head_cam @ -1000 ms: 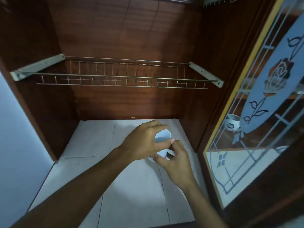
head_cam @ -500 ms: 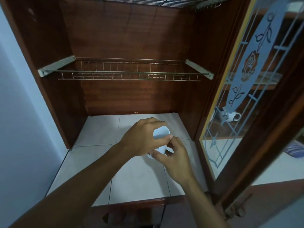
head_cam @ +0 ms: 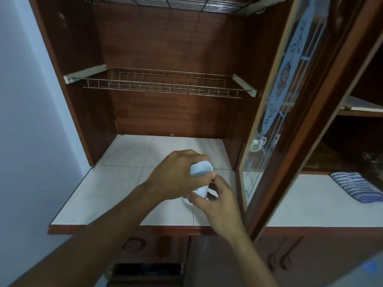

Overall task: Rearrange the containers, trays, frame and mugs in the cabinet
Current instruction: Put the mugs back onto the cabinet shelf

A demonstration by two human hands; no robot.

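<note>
The view has drawn back; the mug (head_cam: 201, 170) stays low centre, tilted over the shelf (head_cam: 116, 183). The left hand (head_cam: 176, 175) curls round its top, the right hand (head_cam: 216, 204) pinches its lower part. A loose 2-handed grip could drop it there.

The tiled shelf (head_cam: 116, 183) lies open along its left edge and back, under the wire rack (head_cam: 161, 88); the mug (head_cam: 201, 169) and glass door (head_cam: 275, 121) crowd its right edge.

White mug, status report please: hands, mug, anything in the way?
Left hand and right hand both grip white mug. Mug low over tiled shelf, contact unclear. Open glass door close on the right, wire rack overhead.
</note>
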